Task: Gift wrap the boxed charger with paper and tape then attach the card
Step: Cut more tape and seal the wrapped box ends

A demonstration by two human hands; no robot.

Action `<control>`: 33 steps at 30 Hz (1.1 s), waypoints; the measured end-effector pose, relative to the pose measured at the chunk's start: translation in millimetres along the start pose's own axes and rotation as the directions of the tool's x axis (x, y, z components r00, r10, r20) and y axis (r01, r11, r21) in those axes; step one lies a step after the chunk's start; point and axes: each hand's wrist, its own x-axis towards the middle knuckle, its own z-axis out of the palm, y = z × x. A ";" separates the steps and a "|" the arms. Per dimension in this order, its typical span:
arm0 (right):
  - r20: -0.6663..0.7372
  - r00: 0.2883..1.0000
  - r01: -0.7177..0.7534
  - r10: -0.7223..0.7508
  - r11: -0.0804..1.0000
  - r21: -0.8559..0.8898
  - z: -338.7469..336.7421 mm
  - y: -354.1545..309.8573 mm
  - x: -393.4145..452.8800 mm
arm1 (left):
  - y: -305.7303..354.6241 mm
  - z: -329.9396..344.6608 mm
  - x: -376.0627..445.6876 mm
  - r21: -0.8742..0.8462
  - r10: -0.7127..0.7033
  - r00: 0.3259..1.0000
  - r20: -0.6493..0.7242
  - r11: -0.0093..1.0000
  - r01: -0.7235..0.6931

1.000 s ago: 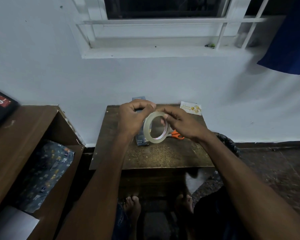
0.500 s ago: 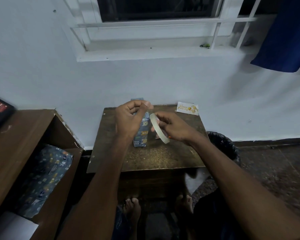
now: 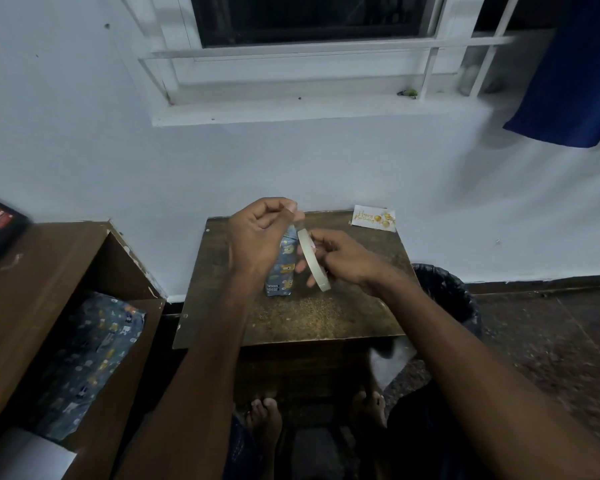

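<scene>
The boxed charger (image 3: pixel 283 270), wrapped in blue patterned paper, stands upright on a small brown table (image 3: pixel 326 317). My right hand (image 3: pixel 347 259) grips a roll of clear tape (image 3: pixel 313 259), held edge-on just right of the box. My left hand (image 3: pixel 258 239) hovers above the box top with thumb and fingers pinched together on what looks like the tape's free end; the strip itself is too thin to see. A white "Happy Birthday" card (image 3: pixel 373 218) lies at the table's far right corner.
A wooden shelf unit (image 3: pixel 49 271) stands to the left with spare blue wrapping paper (image 3: pixel 87 358) inside. A black bin (image 3: pixel 444 296) sits right of the table. The wall is directly behind the table. My bare feet are under it.
The tape roll has turned from facing me to edge-on and moved right. My left hand has lifted away from the roll, uncovering the wrapped box. The orange scissors are hidden now.
</scene>
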 end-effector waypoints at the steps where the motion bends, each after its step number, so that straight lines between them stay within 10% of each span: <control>1: -0.004 1.000 -0.008 0.008 1.000 -0.008 1.5 -0.3 0.8 | 1.5 -0.3 -0.4 -0.005 -0.006 1.000 -0.009 1.000 0.006; 17: 0.022 1.000 0.005 -0.002 0.991 -0.137 -12.3 13.5 9.4 | -9.2 -7.1 7.6 0.132 -0.021 0.994 0.110 0.991 0.006; 23: -0.140 0.989 -0.138 0.050 0.661 -0.738 -42.9 40.6 18.7 | -23.2 -7.6 14.6 0.239 0.038 0.989 0.142 0.968 -0.071; 33: -0.194 0.981 -0.177 0.026 0.543 -0.821 -33.9 44.0 18.0 | -17.6 -5.6 12.1 0.283 0.073 0.985 0.159 0.952 -0.116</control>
